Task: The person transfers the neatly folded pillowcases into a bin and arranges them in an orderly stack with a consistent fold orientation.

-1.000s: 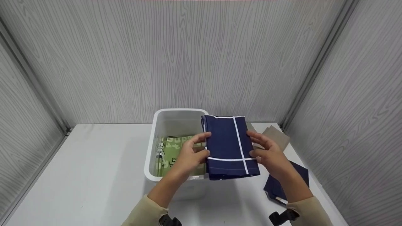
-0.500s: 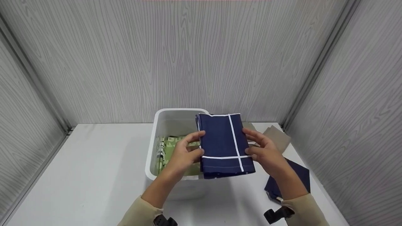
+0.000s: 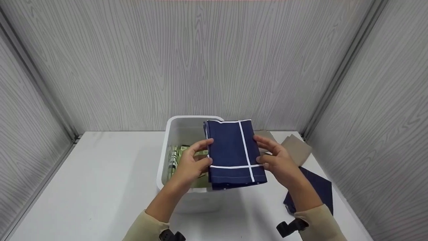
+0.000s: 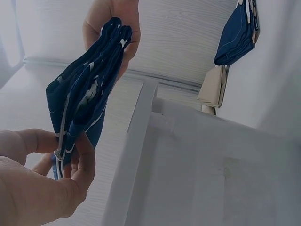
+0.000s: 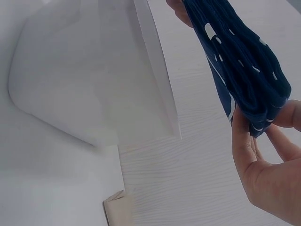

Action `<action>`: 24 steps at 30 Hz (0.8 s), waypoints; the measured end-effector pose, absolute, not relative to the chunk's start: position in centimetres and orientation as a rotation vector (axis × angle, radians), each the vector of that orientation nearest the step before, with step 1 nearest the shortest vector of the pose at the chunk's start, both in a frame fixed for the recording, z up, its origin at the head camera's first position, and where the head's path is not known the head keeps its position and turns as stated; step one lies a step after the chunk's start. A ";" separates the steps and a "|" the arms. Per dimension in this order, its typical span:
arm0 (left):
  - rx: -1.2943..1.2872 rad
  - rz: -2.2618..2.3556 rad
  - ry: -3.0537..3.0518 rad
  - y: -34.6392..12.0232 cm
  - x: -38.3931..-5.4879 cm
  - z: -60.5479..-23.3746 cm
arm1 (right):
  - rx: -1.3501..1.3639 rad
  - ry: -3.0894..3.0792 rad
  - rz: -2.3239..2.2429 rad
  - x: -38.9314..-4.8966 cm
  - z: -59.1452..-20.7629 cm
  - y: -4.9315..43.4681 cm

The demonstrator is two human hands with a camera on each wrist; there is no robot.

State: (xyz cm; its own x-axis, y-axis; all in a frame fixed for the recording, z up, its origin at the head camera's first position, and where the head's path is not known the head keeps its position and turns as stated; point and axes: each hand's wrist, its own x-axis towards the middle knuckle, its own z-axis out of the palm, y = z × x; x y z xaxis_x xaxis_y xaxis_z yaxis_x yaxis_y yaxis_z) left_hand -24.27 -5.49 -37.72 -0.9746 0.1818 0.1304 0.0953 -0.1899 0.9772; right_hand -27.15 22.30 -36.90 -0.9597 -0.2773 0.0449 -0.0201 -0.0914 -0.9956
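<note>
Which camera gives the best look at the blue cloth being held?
The head view. There the blue cloth shows its broad face and crossing white stripes; both wrist views show it mainly edge-on, with folds stacked together.

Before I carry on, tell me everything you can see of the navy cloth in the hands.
The navy cloth is folded into a thick rectangle of several layers. It looks like soft fabric, with crossing white stripes on its broad face and white flecks along the folded edges. It is held up off the table, tilted, partly overlapping the white bin in the head view. The left hand and right hand pinch opposite sides.
</note>
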 end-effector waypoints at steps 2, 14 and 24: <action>0.331 2.352 1.977 -5.7 -24.3 -37.7 | -0.332 1.974 -2.184 -27.2 -36.9 22.1; 0.325 2.349 2.003 -7.1 -24.6 -37.2 | -0.333 1.952 -2.197 -27.4 -36.6 20.9; 0.318 2.306 2.064 -8.0 -24.6 -37.3 | -0.334 1.896 -2.211 -27.5 -36.6 20.3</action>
